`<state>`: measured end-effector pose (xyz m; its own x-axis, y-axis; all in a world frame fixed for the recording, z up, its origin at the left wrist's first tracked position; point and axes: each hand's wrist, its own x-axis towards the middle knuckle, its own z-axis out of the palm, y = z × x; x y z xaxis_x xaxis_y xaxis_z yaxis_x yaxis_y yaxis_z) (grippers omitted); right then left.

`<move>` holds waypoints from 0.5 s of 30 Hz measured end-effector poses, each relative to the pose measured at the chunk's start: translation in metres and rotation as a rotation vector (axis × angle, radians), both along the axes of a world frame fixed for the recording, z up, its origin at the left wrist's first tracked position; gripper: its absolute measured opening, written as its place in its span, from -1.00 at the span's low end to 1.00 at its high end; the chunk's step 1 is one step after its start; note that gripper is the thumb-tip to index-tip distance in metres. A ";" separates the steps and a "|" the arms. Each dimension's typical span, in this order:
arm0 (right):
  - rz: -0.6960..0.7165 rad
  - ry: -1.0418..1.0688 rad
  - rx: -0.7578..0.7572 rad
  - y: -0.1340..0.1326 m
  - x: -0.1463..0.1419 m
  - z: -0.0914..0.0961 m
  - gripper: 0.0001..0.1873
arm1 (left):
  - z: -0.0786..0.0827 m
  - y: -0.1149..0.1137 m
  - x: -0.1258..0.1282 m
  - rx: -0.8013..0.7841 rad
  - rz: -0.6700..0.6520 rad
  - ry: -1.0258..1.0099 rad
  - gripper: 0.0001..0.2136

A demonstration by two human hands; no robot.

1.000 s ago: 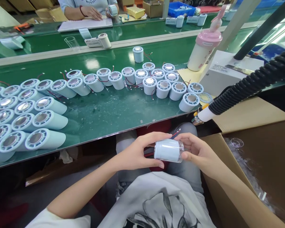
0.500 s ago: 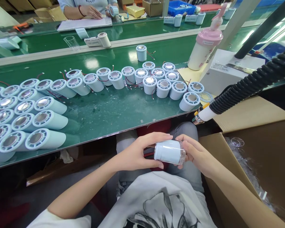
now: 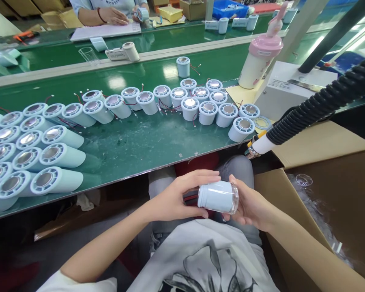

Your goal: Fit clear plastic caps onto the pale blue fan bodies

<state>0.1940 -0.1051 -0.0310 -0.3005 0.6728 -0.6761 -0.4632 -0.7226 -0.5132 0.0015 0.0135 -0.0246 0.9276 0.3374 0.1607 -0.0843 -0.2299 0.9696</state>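
Observation:
Over my lap, both hands hold one pale blue cylinder lying on its side, with a clear cap on its right end and red and black wires at its left end. My left hand pinches the left end between thumb and fingers. My right hand cups the capped end from the right. Many like cylinders stand in rows on the green table, and more lie stacked at the left.
A black corrugated hose with a white nozzle hangs over the table's right edge. An open cardboard box holding clear caps stands at my right. A pink-lidded bottle and a white device sit behind. Another person's hands work across the belt.
My right hand has slid round from gripping the cylinder's end to cupping it from behind, and the cylinder has tilted slightly. A single cylinder on the far belt has drifted right.

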 end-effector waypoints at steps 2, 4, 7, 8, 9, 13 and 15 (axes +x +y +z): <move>0.031 0.020 -0.041 0.001 0.000 0.001 -0.27 | 0.002 -0.002 0.000 0.001 0.011 0.019 -0.35; 0.074 0.037 -0.040 0.000 0.001 0.000 -0.22 | 0.005 -0.005 0.000 -0.050 0.026 0.067 -0.38; 0.040 -0.062 0.181 -0.006 0.004 -0.004 -0.20 | 0.011 -0.009 0.000 -0.154 0.070 0.144 -0.41; -0.013 -0.177 0.331 -0.009 0.005 -0.006 -0.21 | 0.014 -0.010 0.000 -0.184 0.087 0.168 -0.42; -0.065 -0.340 0.516 -0.012 0.007 -0.008 -0.22 | 0.016 -0.011 -0.001 -0.211 0.101 0.189 -0.43; -0.051 -1.004 1.212 -0.022 0.014 -0.012 -0.51 | 0.020 -0.012 -0.001 -0.320 0.094 0.258 -0.41; -0.005 -1.032 1.237 -0.025 0.015 -0.012 -0.52 | 0.020 -0.011 -0.001 -0.346 0.057 0.261 -0.37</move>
